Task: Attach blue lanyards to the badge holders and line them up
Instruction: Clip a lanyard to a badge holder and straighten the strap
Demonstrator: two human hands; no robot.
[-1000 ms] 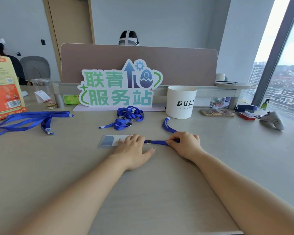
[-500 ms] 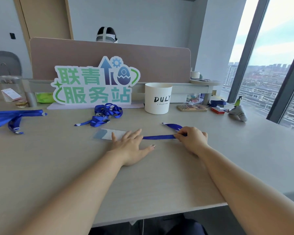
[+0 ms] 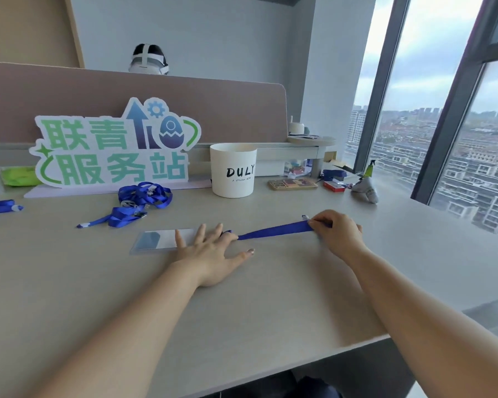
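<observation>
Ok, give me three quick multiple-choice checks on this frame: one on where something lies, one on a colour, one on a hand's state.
1. Where does the badge holder lie?
A. Held up in the air.
B. Flat on the table, partly under the left hand.
C. Hanging off the near edge.

2. What colour is the lanyard strap stretched between the hands?
A. Red.
B. Green.
C. Blue.

3. What is the right hand doing?
A. Pinching the strap's far end.
B. Lying flat and open.
C. Raised, holding nothing.

Answers:
1 B, the clear holder's right end sits under that spread hand.
2 C, the strap is plainly blue.
3 A, the hand is curled on the strap's end.
</observation>
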